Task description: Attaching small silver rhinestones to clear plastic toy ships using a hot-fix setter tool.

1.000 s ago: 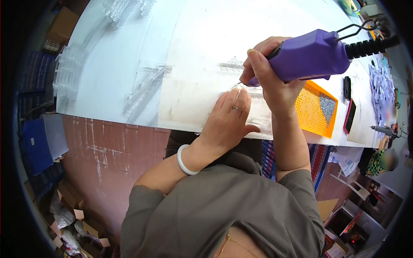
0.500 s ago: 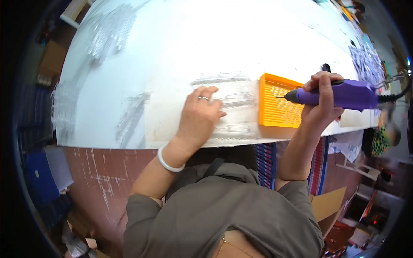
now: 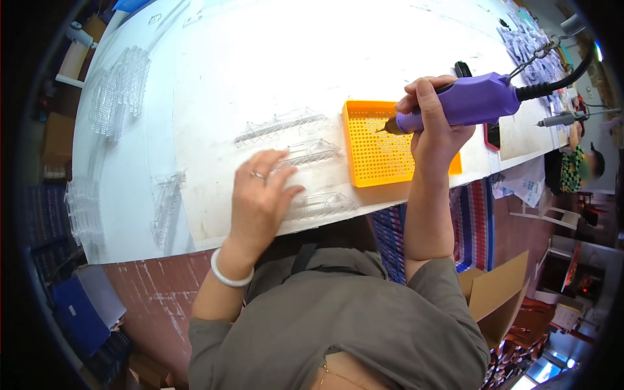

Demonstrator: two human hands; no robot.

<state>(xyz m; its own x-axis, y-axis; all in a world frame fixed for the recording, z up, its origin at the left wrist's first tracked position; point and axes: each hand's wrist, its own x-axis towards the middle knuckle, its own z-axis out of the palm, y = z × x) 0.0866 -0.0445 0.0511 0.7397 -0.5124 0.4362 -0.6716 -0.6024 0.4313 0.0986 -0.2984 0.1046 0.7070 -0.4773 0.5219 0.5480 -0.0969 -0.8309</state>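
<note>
My right hand (image 3: 442, 130) is wrapped round a purple electric screwdriver (image 3: 478, 101). Its thin bit points left, above a yellow perforated basket (image 3: 350, 149). Just left of the basket, three clear plastic strips lie in rows on the worktable: a far strip (image 3: 279, 129), a middle strip (image 3: 311, 155) and a near strip (image 3: 325, 205). My left hand (image 3: 257, 198) hovers by the left ends of the middle and near strips, fingers bent and apart, with nothing visible between them. Whether its fingertips touch a strip I cannot tell.
More clear strips sit in piles (image 3: 120, 91) at the table's left side. A dark phone-like object (image 3: 492, 135) lies beyond my right wrist. Purplish pieces (image 3: 533, 45) are heaped far right. A cable (image 3: 565, 81) and chain run from the screwdriver. Another person (image 3: 575, 166) is at the right.
The whole view has shifted, so table and basket appear further left. Both hands keep about the same place relative to the basket and strips; the screwdriver is still in my right hand.
</note>
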